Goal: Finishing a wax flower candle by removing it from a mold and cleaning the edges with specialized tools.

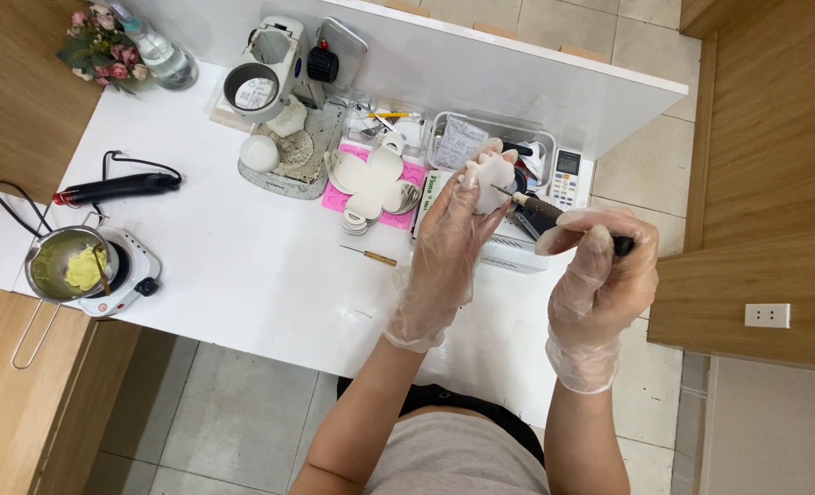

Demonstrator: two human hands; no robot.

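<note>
Both of my hands wear thin clear gloves. My left hand (449,247) holds up a small white lobed piece (495,179) by its fingertips, above the right part of the white table (242,266). My right hand (600,275) grips a dark-handled tool (540,209) whose thin metal tip touches the white piece. Both hands hover over a clear plastic box (513,243).
A small pot of yellow melt (64,266) sits on a hot plate (123,275) at the left. A heat gun (114,188), a white machine (265,78), a pink mould with white shells (371,183), an awl (369,255), a remote (566,176) and a flower bouquet (100,46) lie around.
</note>
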